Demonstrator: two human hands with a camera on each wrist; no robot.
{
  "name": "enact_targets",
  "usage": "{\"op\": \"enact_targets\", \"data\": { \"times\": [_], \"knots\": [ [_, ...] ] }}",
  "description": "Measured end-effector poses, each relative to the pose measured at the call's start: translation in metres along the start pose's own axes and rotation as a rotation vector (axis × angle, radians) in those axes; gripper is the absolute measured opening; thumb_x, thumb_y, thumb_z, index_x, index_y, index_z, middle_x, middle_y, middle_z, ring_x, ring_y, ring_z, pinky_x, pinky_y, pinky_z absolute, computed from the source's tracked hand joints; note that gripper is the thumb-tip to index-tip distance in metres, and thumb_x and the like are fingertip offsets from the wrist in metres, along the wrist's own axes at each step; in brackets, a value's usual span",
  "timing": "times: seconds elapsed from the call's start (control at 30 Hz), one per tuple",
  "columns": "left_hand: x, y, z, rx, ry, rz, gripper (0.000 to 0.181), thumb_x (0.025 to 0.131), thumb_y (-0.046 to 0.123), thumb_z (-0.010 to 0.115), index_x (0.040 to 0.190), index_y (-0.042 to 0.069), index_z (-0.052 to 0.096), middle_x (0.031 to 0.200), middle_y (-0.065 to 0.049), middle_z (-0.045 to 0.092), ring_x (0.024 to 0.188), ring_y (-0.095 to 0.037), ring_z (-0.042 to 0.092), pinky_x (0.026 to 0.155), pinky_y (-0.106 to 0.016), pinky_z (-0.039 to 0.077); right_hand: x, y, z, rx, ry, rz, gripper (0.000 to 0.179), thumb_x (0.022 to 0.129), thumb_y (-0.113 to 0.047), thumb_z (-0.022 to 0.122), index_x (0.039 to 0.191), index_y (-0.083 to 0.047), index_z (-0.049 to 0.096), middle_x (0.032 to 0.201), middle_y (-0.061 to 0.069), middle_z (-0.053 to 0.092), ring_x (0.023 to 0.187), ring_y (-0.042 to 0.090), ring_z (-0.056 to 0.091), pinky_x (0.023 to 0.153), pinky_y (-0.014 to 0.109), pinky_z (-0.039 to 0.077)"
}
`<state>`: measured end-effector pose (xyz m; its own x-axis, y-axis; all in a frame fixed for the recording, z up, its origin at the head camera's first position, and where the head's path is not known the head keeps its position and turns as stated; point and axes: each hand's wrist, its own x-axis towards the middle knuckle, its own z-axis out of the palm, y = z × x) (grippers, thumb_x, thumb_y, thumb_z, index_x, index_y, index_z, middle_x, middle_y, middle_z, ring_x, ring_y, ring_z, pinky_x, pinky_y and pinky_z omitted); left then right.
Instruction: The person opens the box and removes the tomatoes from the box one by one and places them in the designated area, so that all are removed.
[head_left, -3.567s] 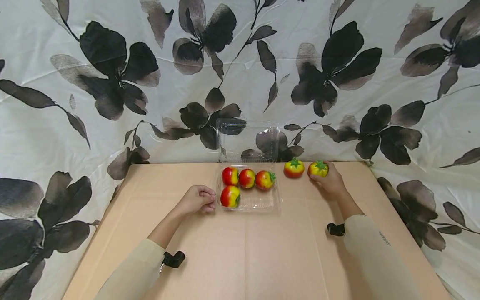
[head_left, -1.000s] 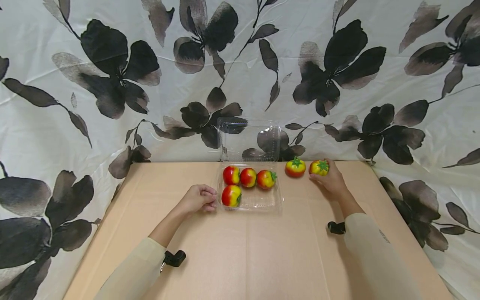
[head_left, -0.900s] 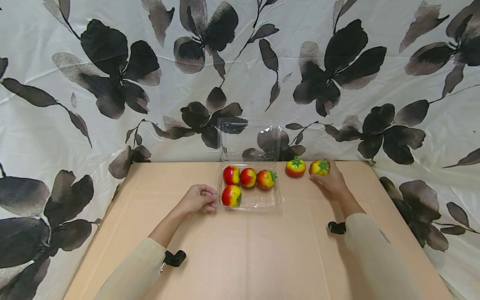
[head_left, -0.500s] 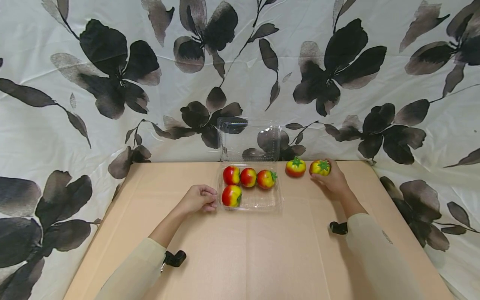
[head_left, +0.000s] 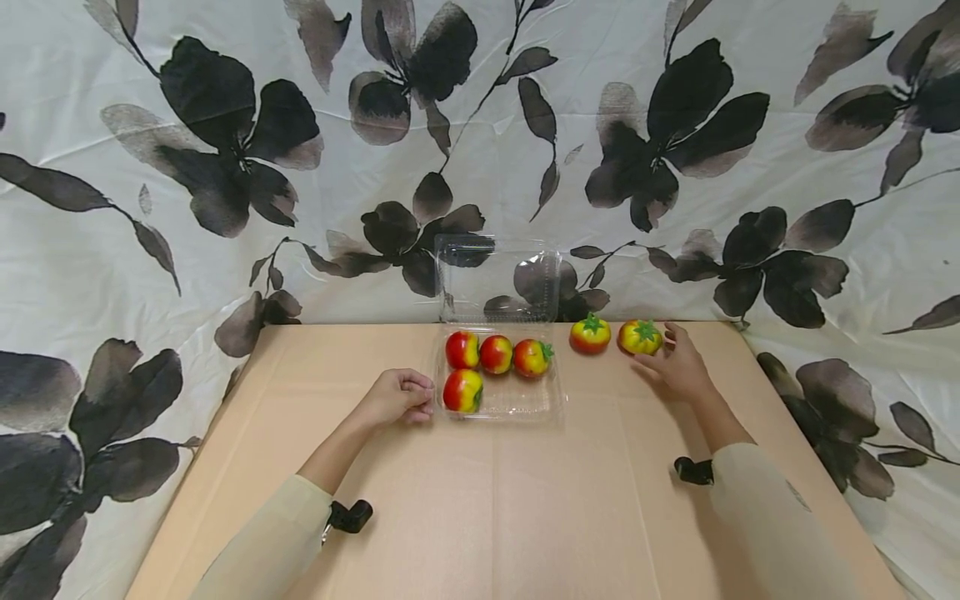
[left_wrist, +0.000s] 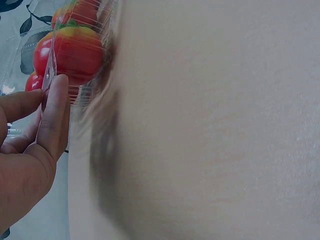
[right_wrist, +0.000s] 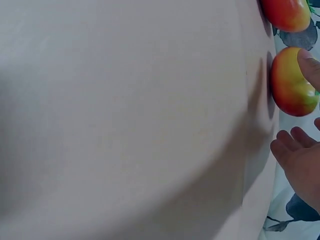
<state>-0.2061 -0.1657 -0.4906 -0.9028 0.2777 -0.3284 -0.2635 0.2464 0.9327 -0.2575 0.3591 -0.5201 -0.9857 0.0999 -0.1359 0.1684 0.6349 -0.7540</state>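
My left hand [head_left: 397, 397] pinches the left rim of a clear plastic clamshell box [head_left: 525, 406] between thumb and fingers; the left wrist view shows the rim [left_wrist: 50, 67] in that pinch. Inside the box lie several red-and-yellow tomatoes [head_left: 462, 392], three in a back row and one at front left. Right of the box, two more sit on the table, calyx up: a nearer-to-box tomato [head_left: 589, 334] and an outer tomato [head_left: 638, 337]. Beside the outer one is my right hand [head_left: 681, 364], fingers spread apart from the tomato's side in the right wrist view.
The box's lid [head_left: 498, 279] stands raised at the back, against a white cloth [head_left: 540, 50] with dark flowers. A tan table [head_left: 487, 508] lies under everything, its back edge just behind the tomatoes. Each wrist carries a black camera [head_left: 349, 517].
My right hand has let go of the outer tomato and drawn back slightly to the right, fingers opened. That tomato stays on the table. The left hand keeps its place at the box.
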Motion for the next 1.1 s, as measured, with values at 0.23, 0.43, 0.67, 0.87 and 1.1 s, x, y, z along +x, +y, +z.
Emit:
{"op": "enact_targets", "data": {
  "times": [0.23, 0.43, 0.67, 0.87, 1.1],
  "knots": [
    [0.001, -0.001, 0.0, -0.004, -0.002, 0.0, 0.02, 0.098, -0.003, 0.065, 0.116, -0.013, 0.059, 0.08, -0.008, 0.068, 0.068, -0.018, 0.071, 0.073, -0.042, 0.067, -0.018, -0.009, -0.011, -0.038, 0.033, -0.013, 0.108, 0.094, -0.037, 0.078, 0.163, 0.003, 0.004, 0.166, 0.034, 0.015, 0.149, 0.055, 0.025, 0.12, 0.071, 0.028],
    [0.001, -0.001, -0.001, -0.017, -0.015, 0.011, 0.021, 0.098, -0.004, 0.064, 0.116, -0.014, 0.059, 0.078, -0.008, 0.068, 0.068, -0.018, 0.071, 0.073, -0.043, 0.067, -0.033, -0.026, -0.015, -0.054, 0.078, -0.097, 0.103, 0.093, -0.028, 0.08, 0.163, 0.001, 0.01, 0.165, 0.032, 0.019, 0.148, 0.055, 0.027, 0.118, 0.073, 0.03],
    [0.002, -0.002, -0.002, -0.024, -0.02, 0.017, 0.021, 0.098, -0.005, 0.064, 0.116, -0.015, 0.058, 0.08, -0.011, 0.068, 0.066, -0.016, 0.071, 0.07, -0.039, 0.067, -0.048, -0.052, -0.012, -0.068, 0.086, -0.21, 0.101, 0.091, -0.028, 0.081, 0.163, 0.0, 0.016, 0.165, 0.03, 0.024, 0.15, 0.052, 0.027, 0.119, 0.072, 0.029],
    [0.003, -0.003, -0.002, -0.022, -0.021, 0.021, 0.02, 0.098, -0.006, 0.063, 0.115, -0.015, 0.058, 0.079, -0.011, 0.068, 0.065, -0.016, 0.07, 0.069, -0.039, 0.067, -0.054, -0.077, 0.0, -0.117, 0.052, -0.289, 0.102, 0.088, -0.033, 0.084, 0.164, -0.005, 0.02, 0.166, 0.024, 0.03, 0.15, 0.05, 0.029, 0.12, 0.072, 0.027],
    [0.002, -0.002, -0.002, -0.027, -0.022, 0.018, 0.02, 0.098, -0.006, 0.064, 0.115, -0.015, 0.058, 0.079, -0.01, 0.068, 0.066, -0.017, 0.071, 0.07, -0.04, 0.067, -0.052, -0.099, 0.021, -0.179, -0.022, -0.387, 0.098, 0.085, -0.028, 0.088, 0.162, -0.01, 0.03, 0.165, 0.021, 0.034, 0.149, 0.047, 0.034, 0.118, 0.07, 0.034]
  ]
}}
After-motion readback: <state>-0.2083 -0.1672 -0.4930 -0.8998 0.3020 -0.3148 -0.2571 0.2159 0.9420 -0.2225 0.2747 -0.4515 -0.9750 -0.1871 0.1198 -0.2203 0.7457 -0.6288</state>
